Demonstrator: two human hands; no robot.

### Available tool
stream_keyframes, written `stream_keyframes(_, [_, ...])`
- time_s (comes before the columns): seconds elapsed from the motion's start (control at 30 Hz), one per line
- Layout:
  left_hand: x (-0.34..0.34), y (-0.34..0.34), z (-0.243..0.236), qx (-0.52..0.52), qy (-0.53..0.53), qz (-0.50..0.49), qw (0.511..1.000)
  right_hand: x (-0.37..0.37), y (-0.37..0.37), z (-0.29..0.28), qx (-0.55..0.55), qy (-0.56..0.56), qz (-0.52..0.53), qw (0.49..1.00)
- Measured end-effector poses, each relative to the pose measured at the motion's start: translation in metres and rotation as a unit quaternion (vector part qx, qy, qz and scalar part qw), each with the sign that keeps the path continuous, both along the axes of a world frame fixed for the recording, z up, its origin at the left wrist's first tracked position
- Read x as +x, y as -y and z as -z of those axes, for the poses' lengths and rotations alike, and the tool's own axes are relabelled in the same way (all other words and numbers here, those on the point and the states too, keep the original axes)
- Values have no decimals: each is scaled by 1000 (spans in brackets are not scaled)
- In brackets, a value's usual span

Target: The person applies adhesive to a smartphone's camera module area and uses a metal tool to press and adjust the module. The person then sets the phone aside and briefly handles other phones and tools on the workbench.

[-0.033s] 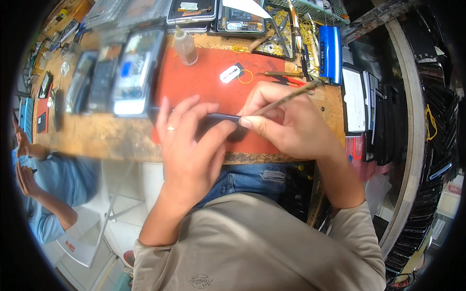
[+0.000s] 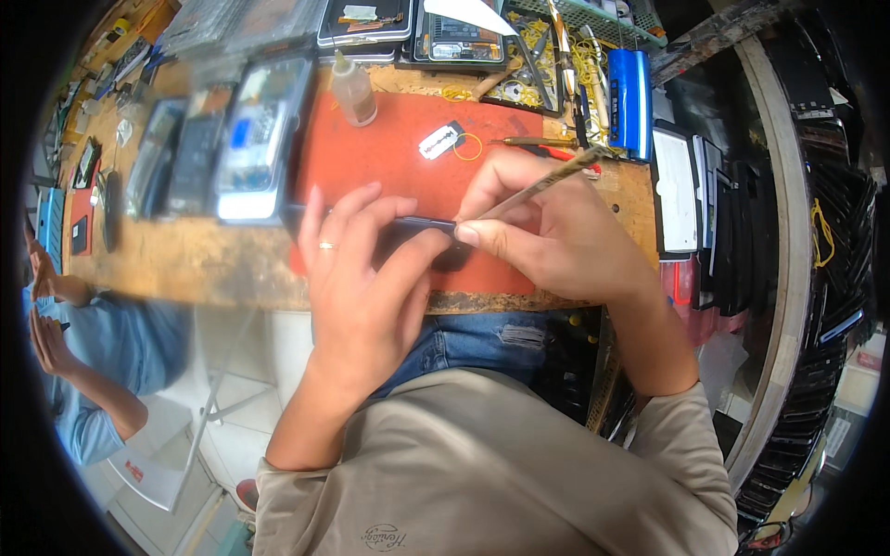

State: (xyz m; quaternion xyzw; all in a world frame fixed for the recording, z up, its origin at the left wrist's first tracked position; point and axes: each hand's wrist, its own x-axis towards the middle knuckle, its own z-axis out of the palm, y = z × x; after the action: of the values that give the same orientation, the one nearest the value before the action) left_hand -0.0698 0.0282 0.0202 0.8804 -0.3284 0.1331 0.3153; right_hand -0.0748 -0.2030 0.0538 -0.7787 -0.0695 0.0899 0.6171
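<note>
A dark phone (image 2: 431,243) is held nearly level over the orange mat (image 2: 338,139), partly hidden by my fingers. My left hand (image 2: 371,269) grips it with bent fingers; a ring shows on one finger. My right hand (image 2: 547,236) pinches a thin tool (image 2: 556,175) slanting up to the right, its lower end at the phone's edge beside my thumb. Beyond them lie a white razor blade (image 2: 436,141), a yellow rubber band (image 2: 470,156), screwdrivers (image 2: 528,141) and a clear squeeze bottle (image 2: 354,97).
Phones (image 2: 255,139) lie left on the wooden bench (image 2: 130,259). Trays of phone parts (image 2: 454,42), a clutter of tools and a blue case (image 2: 630,102) line the back. Stacked devices (image 2: 700,213) stand right. Another person in blue (image 2: 120,343) sits at left.
The upper end of the thin tool in my right hand has shifted slightly up and to the left. My left hand and the phone look unmoved.
</note>
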Motion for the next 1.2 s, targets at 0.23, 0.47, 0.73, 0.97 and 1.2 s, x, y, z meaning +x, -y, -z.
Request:
stream_keyframes(0.23, [5, 5, -1, 4, 4, -7, 1000, 23, 3, -16, -159, 136, -85, 974])
stream_keyframes(0.47, [4, 5, -1, 6, 6, -9, 1000, 30, -2, -12, -203, 172, -81, 960])
stream_keyframes(0.73, [5, 5, 3, -3, 14, -6, 1000, 30, -2, -3, -205, 165, -69, 962])
stream_keyframes(0.97, [8, 6, 4, -2, 15, -4, 1000, 26, -2, -7, -183, 110, -59, 975])
stream_keyframes(1.2, [8, 7, 3, -1, 11, -7, 1000, 15, -5, -8, -105, 33, -19, 994])
